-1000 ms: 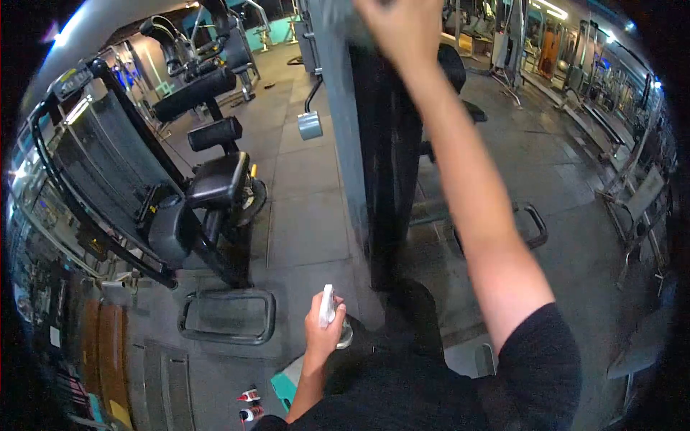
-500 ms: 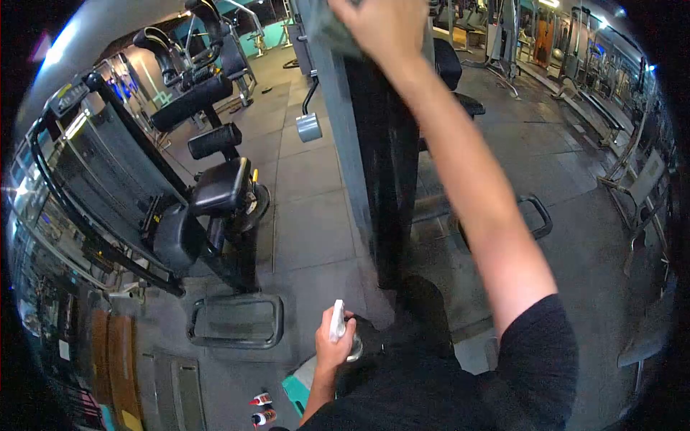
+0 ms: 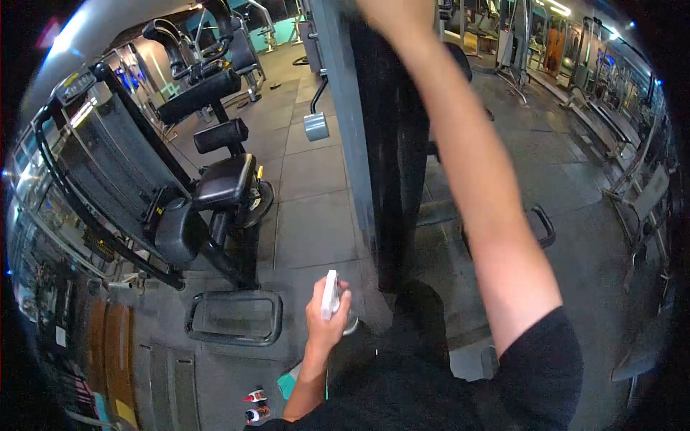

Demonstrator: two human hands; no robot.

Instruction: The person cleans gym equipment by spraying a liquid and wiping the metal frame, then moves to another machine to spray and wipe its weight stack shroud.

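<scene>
Two bare arms reached into a gym, seen from above. The left hand (image 3: 323, 327), low and near the centre, was closed around what looked like a spray bottle (image 3: 330, 295), its white head pointing up and away from the body. The right arm (image 3: 480, 172) stretched up beside a tall machine upright (image 3: 345, 108), grey on one face and black on the other. Half a second earlier, more of the right hand (image 3: 400, 13) showed, with something greyish beside it at the upright; now the top edge cut off its fingers. Whether they were spread, pressed together or pinching anything could not be told, nor whether they touched the metal, so work up there could not be judged. The bottle had risen slightly in view and stayed gripped, apart from the upright, seemingly ready to hand. On the rubber floor (image 3: 309, 223), near the left forearm, lay two small bottles with red and dark parts (image 3: 256, 414) and a teal item (image 3: 287, 385), partly hidden. Farther left stood a padded black seat (image 3: 225, 179) and a looped metal frame (image 3: 233, 339).
</scene>
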